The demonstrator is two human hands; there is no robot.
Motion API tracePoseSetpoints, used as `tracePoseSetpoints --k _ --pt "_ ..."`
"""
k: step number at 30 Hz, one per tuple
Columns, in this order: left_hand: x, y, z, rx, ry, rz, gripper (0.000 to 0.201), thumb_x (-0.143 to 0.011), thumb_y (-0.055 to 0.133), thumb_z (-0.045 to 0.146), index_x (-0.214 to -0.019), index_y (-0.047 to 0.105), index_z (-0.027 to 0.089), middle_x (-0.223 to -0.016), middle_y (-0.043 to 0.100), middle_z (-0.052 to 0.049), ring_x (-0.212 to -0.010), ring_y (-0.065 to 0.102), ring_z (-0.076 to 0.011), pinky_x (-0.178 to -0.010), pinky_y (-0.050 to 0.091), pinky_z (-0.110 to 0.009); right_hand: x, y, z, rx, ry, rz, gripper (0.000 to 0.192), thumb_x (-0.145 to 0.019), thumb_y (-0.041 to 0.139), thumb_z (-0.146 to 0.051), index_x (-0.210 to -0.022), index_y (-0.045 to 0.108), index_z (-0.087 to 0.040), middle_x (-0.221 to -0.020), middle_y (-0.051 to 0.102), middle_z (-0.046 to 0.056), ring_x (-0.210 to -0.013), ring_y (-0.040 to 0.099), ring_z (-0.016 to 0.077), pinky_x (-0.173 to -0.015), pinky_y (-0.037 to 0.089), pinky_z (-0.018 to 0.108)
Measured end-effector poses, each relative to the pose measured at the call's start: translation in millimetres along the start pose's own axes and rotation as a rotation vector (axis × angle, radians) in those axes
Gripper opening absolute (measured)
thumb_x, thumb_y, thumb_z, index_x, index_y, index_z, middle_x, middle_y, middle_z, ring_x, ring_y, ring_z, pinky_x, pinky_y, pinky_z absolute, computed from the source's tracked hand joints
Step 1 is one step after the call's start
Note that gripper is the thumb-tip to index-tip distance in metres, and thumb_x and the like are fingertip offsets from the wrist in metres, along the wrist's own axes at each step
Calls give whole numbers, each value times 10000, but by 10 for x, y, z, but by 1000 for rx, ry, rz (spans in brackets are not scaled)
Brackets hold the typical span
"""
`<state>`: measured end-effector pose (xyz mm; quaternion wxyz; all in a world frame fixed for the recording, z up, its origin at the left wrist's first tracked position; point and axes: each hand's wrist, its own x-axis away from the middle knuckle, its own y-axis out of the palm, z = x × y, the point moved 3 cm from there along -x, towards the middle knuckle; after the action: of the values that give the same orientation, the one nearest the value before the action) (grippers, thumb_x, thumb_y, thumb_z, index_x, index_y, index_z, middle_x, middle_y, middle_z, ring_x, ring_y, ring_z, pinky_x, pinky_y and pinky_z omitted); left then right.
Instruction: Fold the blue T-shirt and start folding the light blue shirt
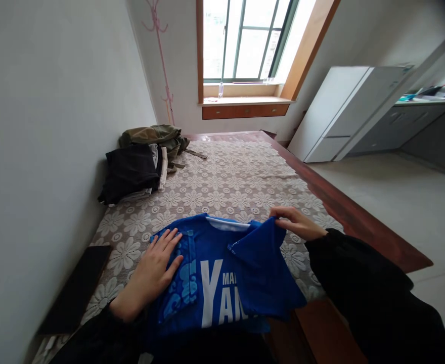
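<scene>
On the near end of the lace-covered bed (222, 187) lies a blue shirt (215, 283) with white lettering, its lower hem lost under the bottom of the view and the print partly covered, so only "YA" and a smaller "MA" can be read. The left hand (156, 268) rests flat on the shirt's left side, fingers spread and pressing the cloth down. The right hand (294, 222) pinches the edge of the right side, which is folded over the front and hides the remaining letters; its fingertips are tucked behind the cloth. Both forearms are in black sleeves. Against the wall farther up sits a pile of dark clothes (131, 172) with an olive bag (154, 136) behind it, partly hidden. A dark slab (74, 288) lies at the bed's left edge, unclear what it is.
</scene>
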<state>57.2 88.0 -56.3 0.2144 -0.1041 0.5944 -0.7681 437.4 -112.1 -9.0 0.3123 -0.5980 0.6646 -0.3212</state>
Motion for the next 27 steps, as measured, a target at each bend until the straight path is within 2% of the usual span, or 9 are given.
tracePoseSetpoints --k 4,7,10,13,16,18,21,23,27 --pt "-5 -3 -6 6 12 2 545 -1043 424 442 -1553 427 251 -1638 403 -83 -1536 318 -284 -1262 253 -571 -32 2 13 270 10 -4 180 -812 561 -224 -938 689 -205 -957 719 70 -949 647 265 -1074 353 526" --pt "-13 -11 26 27 16 -13 544 -1045 423 452 -1555 429 262 -1651 379 -69 -1553 274 -292 -1261 247 -589 -14 140 -271 255 -115 -33 278 -883 595 -270 -1145 682 -234 -1192 705 89 -1156 614 282 -1164 274 546" --pt "-31 -4 90 33 33 -30 555 -1045 428 481 -1558 430 269 -1665 354 -51 -1572 210 -297 -1264 251 -583 -10 381 -619 166 -229 -97 404 -936 636 -430 -1294 626 -243 -1287 672 106 -1217 593 280 -1139 354 477" --pt "-32 32 143 4 46 -55 608 -1041 427 518 -1590 374 263 -1682 312 -47 -1579 175 -302 -1264 255 -579 -83 607 -773 167 -185 -118 470 -924 657 -481 -1306 613 -210 -1225 684 130 -1136 624 295 -1022 451 448" --pt "-2 68 159 -36 61 -70 652 -1041 415 538 -1623 294 272 -1695 269 -43 -1578 177 -307 -1263 248 -591 -173 702 -750 130 -115 -162 250 -924 634 -414 -1033 673 -192 -975 696 90 -930 642 256 -894 485 406" --pt "22 73 159 -57 79 -74 664 -1041 410 546 -1633 262 284 -1698 251 -38 -1577 179 -313 -1262 240 -599 -193 685 -720 -69 -146 -237 254 -929 603 -434 -886 644 -187 -899 663 59 -855 619 216 -832 491 355" --pt "42 48 159 -69 106 -62 679 -1039 415 548 -1641 224 299 -1699 244 -35 -1575 184 -321 -1263 229 -600 -170 598 -656 -377 -154 -314 381 -939 551 -543 -938 630 -171 -937 645 49 -840 606 196 -755 498 309" --pt "47 31 164 -70 112 -62 687 -1039 414 550 -1644 203 303 -1700 238 -35 -1574 190 -325 -1263 224 -601 -143 566 -578 -305 -70 -311 369 -931 570 -532 -974 628 -170 -882 639 38 -788 598 191 -715 490 308" --pt "79 54 221 -75 117 -96 703 -1042 394 560 -1651 150 308 -1703 221 -35 -1572 196 -330 -1258 226 -607 -77 564 -471 148 25 -199 240 -929 619 -406 -1031 653 -191 -830 648 47 -792 608 222 -793 487 384"
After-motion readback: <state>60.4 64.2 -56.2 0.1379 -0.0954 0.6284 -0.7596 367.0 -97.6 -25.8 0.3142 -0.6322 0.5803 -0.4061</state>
